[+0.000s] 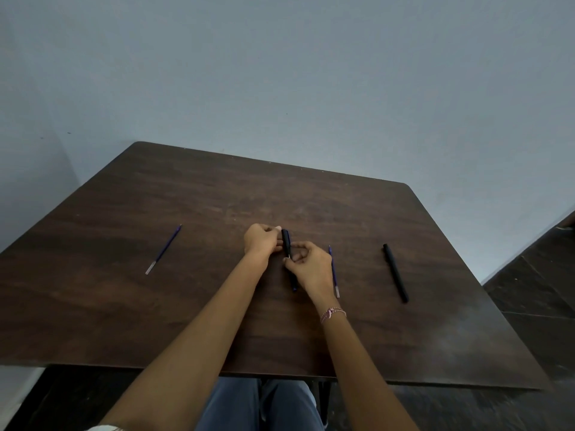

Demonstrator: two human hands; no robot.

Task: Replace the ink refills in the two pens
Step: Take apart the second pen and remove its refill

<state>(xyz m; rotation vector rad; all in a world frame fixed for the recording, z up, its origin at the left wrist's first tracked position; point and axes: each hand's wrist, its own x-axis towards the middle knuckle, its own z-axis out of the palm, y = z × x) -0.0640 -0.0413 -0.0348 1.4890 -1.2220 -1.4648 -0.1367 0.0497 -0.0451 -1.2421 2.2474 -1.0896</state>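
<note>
First pen (286, 244), mid-counter (186, 306): left hand (263, 241) grips its far end, right hand (311, 265) pinches the middle, seemingly opening it. Refill (334, 272) just beside, spare refill (163, 250) and second pen (395, 273) well apart. Next: pull halves straight apart

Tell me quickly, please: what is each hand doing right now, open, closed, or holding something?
Left hand: closed, gripping the upper end of the black pen.
Right hand: closed, pinching the same pen lower down.
</note>
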